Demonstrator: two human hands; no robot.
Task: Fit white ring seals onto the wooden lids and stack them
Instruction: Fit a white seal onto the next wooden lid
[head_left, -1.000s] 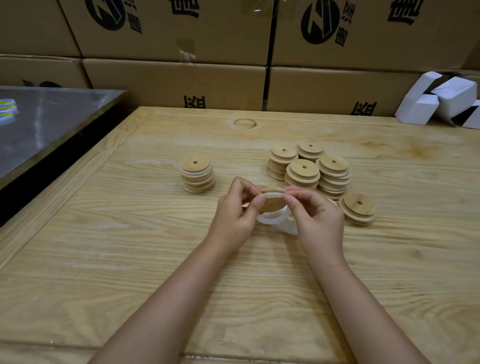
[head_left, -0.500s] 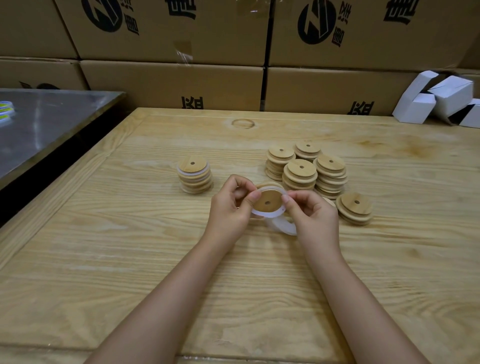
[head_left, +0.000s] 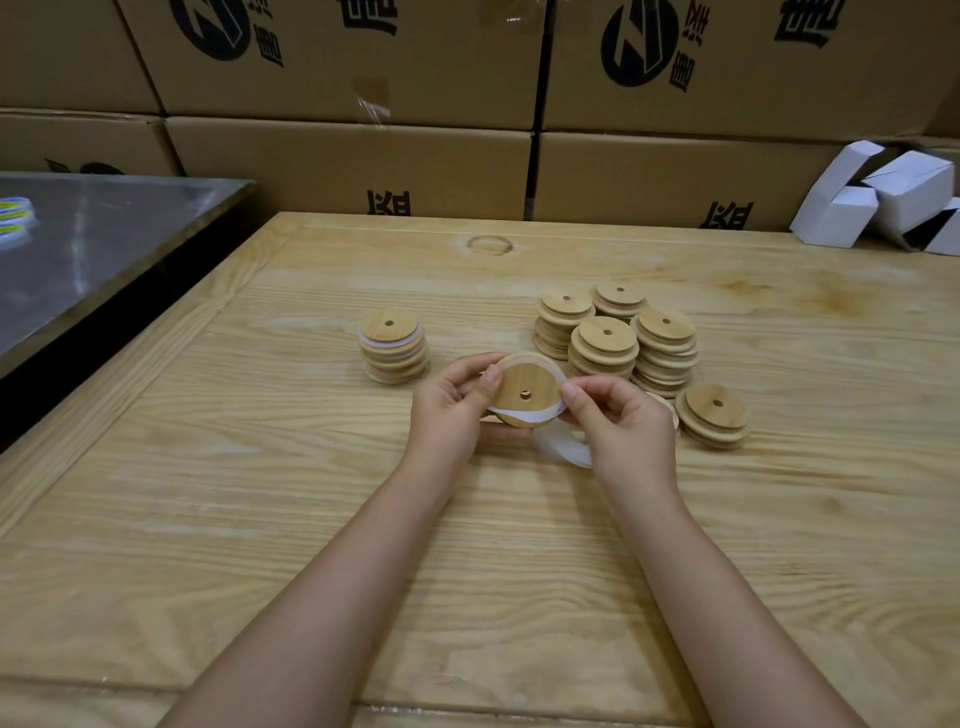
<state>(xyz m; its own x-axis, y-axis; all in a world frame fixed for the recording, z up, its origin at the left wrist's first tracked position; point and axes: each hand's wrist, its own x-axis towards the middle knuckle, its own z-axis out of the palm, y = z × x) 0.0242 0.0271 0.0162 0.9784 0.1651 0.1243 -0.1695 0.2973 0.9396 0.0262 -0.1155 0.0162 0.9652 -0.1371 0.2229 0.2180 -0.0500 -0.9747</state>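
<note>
My left hand (head_left: 449, 410) grips a round wooden lid (head_left: 524, 389) with a small centre hole, tilted toward me. A white ring seal (head_left: 524, 415) runs round the lid's lower edge. My right hand (head_left: 621, 418) pinches that seal at the lid's right side. More white seals (head_left: 563, 447) hang below my right hand. A stack of lids with white seals (head_left: 393, 345) stands to the left. Several stacks of bare lids (head_left: 618, 338) stand behind my hands, and a low stack (head_left: 714, 415) lies to the right.
The wooden table (head_left: 260, 493) spreads wide in front of me. A grey metal surface (head_left: 93, 244) lies to the left across a dark gap. Cardboard boxes (head_left: 353, 166) wall the back edge. White paper cartons (head_left: 883, 202) lie at the back right.
The lid has turned to face me more fully, and the white seal has slid further round its edge. Both hands stay in the same spot.
</note>
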